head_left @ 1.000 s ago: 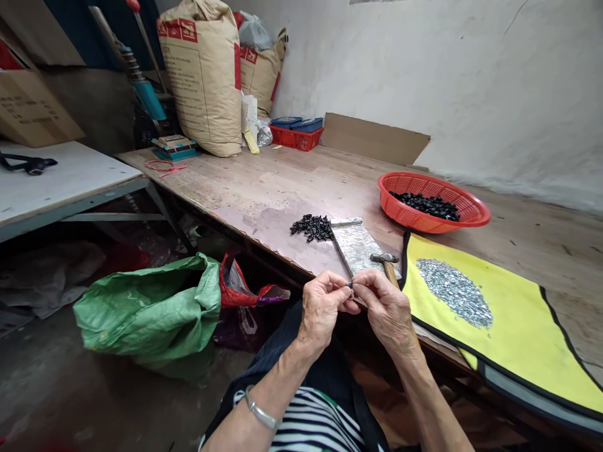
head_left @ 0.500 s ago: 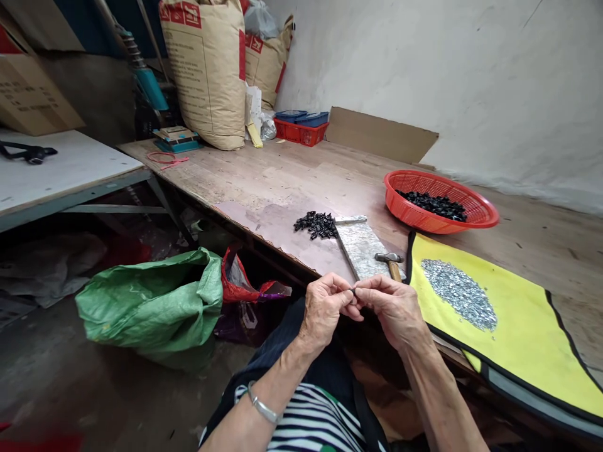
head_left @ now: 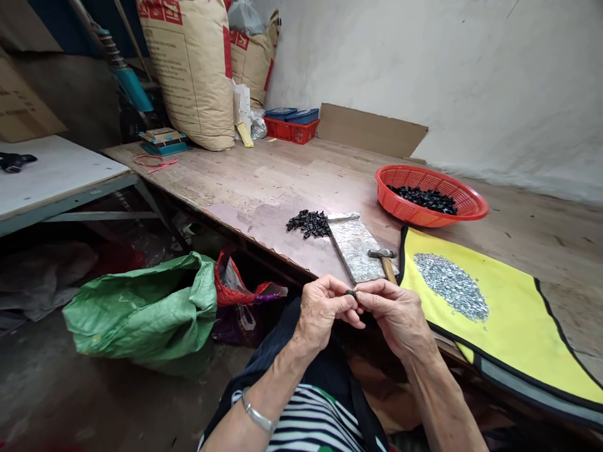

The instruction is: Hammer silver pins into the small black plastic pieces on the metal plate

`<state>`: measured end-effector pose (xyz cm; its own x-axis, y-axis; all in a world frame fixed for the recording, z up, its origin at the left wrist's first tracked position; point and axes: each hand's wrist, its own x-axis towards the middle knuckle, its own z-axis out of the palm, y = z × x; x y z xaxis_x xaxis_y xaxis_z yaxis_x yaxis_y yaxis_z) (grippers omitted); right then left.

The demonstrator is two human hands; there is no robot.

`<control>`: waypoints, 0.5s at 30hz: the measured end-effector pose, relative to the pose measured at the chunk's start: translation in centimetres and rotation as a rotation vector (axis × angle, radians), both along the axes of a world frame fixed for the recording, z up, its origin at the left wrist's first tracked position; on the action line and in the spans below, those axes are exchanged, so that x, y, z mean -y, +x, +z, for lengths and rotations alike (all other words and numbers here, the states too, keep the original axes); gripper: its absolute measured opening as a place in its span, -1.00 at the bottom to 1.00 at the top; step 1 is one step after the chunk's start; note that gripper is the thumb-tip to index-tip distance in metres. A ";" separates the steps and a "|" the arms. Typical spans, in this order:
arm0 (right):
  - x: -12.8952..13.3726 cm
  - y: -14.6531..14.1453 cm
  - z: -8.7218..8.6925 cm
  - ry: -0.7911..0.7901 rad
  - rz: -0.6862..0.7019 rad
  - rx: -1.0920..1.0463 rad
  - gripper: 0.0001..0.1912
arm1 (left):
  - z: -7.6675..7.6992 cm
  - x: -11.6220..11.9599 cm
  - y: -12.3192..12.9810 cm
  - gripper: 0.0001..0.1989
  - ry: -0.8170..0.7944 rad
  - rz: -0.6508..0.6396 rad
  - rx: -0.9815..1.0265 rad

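My left hand point(head_left: 326, 309) pinches a small black part point(head_left: 350, 293) between thumb and fingers, in front of the table edge. Close against it, my right hand point(head_left: 390, 314) is closed at the fingertips; whatever it grips at the part's end is too small to name. Just beyond the hands lies a worn metal plate point(head_left: 358, 251) with a hammer point(head_left: 385, 261) resting on its right side. A pile of small black parts point(head_left: 308, 223) sits at the plate's left. To the right, small silvery metal pieces point(head_left: 452, 285) are heaped on a yellow cloth point(head_left: 513, 326).
A red plastic basket point(head_left: 475, 204) of black parts stands behind the cloth. Large paper sacks point(head_left: 188, 75) and a red crate point(head_left: 292, 130) with blue boxes are at the back. An open green sack point(head_left: 141, 307) is below the table edge, left; a white side table point(head_left: 56, 176) is beyond.
The camera view has turned slightly, so the surroundings sit further left. Both hands stay together; the black part between the fingertips shows more clearly now.
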<state>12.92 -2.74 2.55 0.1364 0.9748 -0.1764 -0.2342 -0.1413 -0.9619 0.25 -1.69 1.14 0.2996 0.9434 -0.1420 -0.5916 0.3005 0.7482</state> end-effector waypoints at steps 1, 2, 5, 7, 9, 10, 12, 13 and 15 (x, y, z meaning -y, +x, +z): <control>0.0 0.0 0.0 -0.001 -0.003 0.000 -0.76 | 0.0 0.0 0.1 -0.81 -0.007 -0.003 0.008; 0.1 0.1 0.0 0.001 -0.008 0.003 -0.75 | 0.0 -0.1 0.1 -0.81 -0.011 -0.008 0.014; 0.0 0.4 0.0 0.018 -0.013 0.015 -0.77 | 0.1 -0.2 0.3 -0.81 -0.008 -0.030 0.019; -0.2 0.7 0.0 0.027 -0.013 0.024 -0.79 | 0.0 -0.4 0.4 -0.82 0.004 -0.050 -0.005; -0.3 0.8 0.0 0.031 -0.027 0.036 -0.81 | 0.1 -0.6 0.4 -0.83 0.023 -0.044 -0.076; -0.4 0.8 0.0 0.031 -0.041 0.043 -0.81 | 0.1 -0.6 0.5 -0.84 0.032 -0.032 -0.118; -0.4 0.7 0.1 0.030 -0.060 0.055 -0.80 | 0.2 -0.8 0.6 -0.86 0.041 0.000 -0.175; -0.5 0.7 0.2 0.031 -0.062 0.059 -0.80 | 0.3 -0.9 0.6 -0.86 0.039 0.011 -0.182; -0.5 0.8 0.4 0.029 -0.052 0.068 -0.78 | 0.6 -1.0 0.8 -0.85 0.030 0.017 -0.168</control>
<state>13.77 -2.25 2.97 0.1974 0.9707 -0.1367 -0.1747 -0.1024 -0.9793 1.05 -0.71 1.71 0.2581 0.9527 -0.1604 -0.4623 0.2676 0.8454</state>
